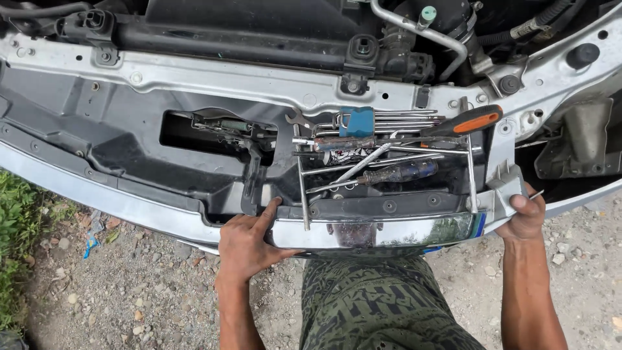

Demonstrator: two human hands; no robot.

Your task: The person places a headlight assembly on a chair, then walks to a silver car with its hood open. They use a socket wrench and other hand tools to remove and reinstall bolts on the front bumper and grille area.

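Observation:
I look down at the open front of a car. My left hand (249, 241) grips the left end of a shiny chrome trim strip (382, 231) at the front edge. My right hand (526, 217) holds the strip's right end beside a grey plastic bracket (508, 179). On the black plastic panel (129, 139) just behind the strip lies a pile of tools: a screwdriver with an orange and black handle (470, 121), a dark blue-handled screwdriver (395, 173), a blue holder of hex keys (356, 121) and several wrenches and rods.
A silver metal crossmember (246, 81) runs across behind the panel, with a hood latch (233, 126) in an opening. Hoses and engine parts sit at the top. Gravel ground (142, 291) lies below, grass at the left edge. My patterned green trousers (376, 304) show at the bottom.

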